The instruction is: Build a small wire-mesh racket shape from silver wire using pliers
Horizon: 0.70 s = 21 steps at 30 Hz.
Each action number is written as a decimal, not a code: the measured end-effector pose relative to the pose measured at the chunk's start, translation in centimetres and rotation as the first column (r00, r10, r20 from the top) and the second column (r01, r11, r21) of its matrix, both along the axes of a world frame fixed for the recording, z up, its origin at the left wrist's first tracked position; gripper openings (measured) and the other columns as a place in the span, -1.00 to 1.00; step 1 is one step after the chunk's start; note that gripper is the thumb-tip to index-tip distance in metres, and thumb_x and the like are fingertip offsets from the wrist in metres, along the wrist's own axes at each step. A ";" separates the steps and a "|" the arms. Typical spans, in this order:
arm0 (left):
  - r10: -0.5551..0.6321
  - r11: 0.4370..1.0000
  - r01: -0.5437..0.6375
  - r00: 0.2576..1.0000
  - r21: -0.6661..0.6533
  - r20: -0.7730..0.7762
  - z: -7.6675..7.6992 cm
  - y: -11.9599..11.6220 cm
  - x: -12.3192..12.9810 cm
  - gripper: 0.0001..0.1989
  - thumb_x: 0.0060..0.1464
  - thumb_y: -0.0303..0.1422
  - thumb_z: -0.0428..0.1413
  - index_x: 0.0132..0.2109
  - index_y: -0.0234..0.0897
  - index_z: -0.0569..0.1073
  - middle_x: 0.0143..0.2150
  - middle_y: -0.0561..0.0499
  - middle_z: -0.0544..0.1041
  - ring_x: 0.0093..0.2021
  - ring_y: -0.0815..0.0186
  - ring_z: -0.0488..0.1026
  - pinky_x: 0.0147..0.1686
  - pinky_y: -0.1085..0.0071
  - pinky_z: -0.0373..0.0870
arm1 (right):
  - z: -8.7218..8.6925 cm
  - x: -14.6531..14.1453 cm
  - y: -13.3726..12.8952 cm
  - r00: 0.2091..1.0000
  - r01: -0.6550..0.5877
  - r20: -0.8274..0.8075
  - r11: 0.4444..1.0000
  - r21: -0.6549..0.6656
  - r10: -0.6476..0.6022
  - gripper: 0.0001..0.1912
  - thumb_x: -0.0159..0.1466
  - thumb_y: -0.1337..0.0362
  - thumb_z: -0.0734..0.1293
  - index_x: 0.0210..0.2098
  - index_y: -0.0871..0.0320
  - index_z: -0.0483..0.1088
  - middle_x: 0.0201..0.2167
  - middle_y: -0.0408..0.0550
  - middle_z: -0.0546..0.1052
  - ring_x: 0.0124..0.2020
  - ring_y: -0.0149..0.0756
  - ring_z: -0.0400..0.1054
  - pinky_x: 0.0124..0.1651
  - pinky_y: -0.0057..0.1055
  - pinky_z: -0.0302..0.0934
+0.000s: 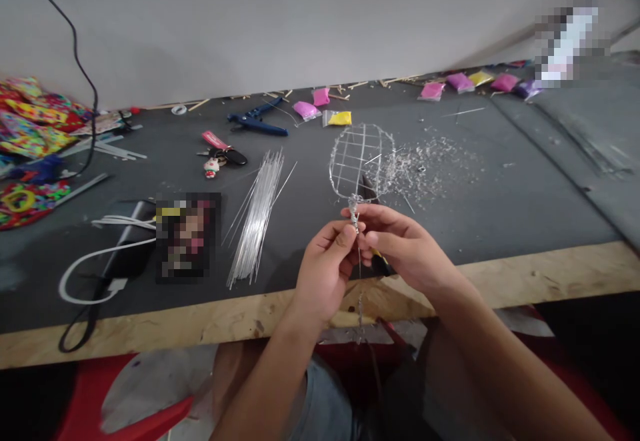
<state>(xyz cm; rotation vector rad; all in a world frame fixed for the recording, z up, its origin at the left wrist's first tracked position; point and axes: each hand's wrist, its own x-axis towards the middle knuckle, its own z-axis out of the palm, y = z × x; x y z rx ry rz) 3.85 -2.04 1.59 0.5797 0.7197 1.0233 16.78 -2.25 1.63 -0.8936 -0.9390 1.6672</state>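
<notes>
A wire racket shape [361,161] with an oval rim and a crossed grid stands up from my hands. My left hand [325,264] is closed, pinching its twisted wire handle between thumb and fingers. My right hand [413,244] is at the same handle from the other side, its index finger up by the neck and thumb bent inward. The handle wire runs down below my hands past the table edge. Behind my right hand lies a pair of pliers [381,264] with dark jaws and yellow-black grips, partly hidden.
A bundle of straight wires [257,221] lies left of my hands. Wire clippings [430,168] are scattered to the right. Farther back are blue pliers [257,118], keys [225,154] and several coloured packets [306,110]. A power bank [133,241] with a white cable lies left.
</notes>
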 end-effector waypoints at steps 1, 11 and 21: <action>0.000 1.000 0.000 1.000 -0.007 0.008 0.0 0.0 0.0 -0.88 0.01 -0.32 0.14 -0.32 -0.30 0.47 -0.51 0.09 0.41 -0.50 0.47 0.34 -0.46 0.51 0.28 | -0.1 0.0 0.0 1.000 0.004 0.017 1.000 0.012 -0.005 -0.71 0.11 0.30 0.38 -0.15 -0.01 0.43 -0.38 -0.16 0.46 -0.49 -0.43 0.25 -0.37 -0.38 0.23; -0.017 1.000 0.017 1.000 -0.011 0.026 -0.3 0.1 -0.1 -0.88 0.02 -0.34 0.15 -0.39 -0.32 0.45 -0.51 0.09 0.41 -0.51 0.50 0.34 -0.46 0.55 0.28 | -0.3 -0.3 -0.5 0.978 0.150 0.130 0.983 0.102 -0.162 -0.80 0.11 0.30 0.38 -0.23 0.03 0.48 -0.29 -0.11 0.51 -0.52 -0.46 0.31 -0.42 -0.35 0.30; 0.003 0.998 0.001 0.998 0.060 -0.058 -0.2 -0.2 0.0 -0.86 0.07 -0.32 0.10 -0.32 -0.33 0.42 -0.50 0.10 0.36 -0.50 0.50 0.32 -0.47 0.54 0.27 | -0.7 -1.2 -0.8 0.935 0.236 0.212 0.946 0.222 -0.283 -0.81 0.16 0.29 0.33 -0.21 0.03 0.48 -0.24 -0.09 0.49 -0.55 -0.47 0.32 -0.53 -0.42 0.33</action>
